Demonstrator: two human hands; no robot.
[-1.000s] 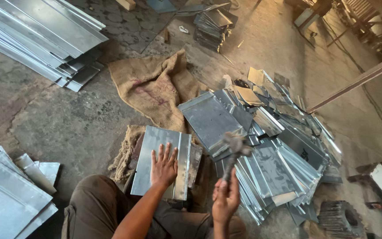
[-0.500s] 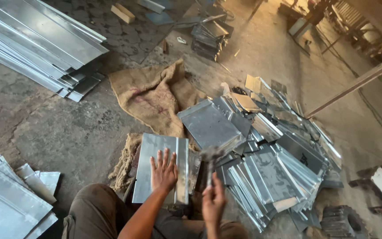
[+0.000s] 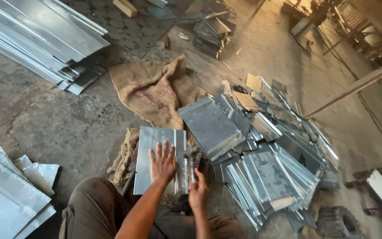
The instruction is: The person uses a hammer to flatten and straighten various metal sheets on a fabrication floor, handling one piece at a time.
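My left hand [image 3: 162, 163] lies flat, fingers spread, on a rectangular galvanized metal sheet [image 3: 149, 152] in front of my knees. The sheet has a folded strip along its right side. My right hand [image 3: 197, 192] grips the handle of a hammer [image 3: 192, 158]. Its head rests at the sheet's right folded edge. The sheet lies partly on a frayed piece of burlap [image 3: 122, 157].
A heap of folded metal pieces [image 3: 266, 163] lies to the right. A burlap sack [image 3: 155, 88] is spread beyond the sheet. Long metal sheets [image 3: 40, 40] are stacked at far left, more sheets [image 3: 5, 194] at near left. A slanted bar [image 3: 354, 86] crosses at right.
My right hand has brought the hammer down from a raised position onto the sheet's right edge. My left hand stayed flat on the sheet.
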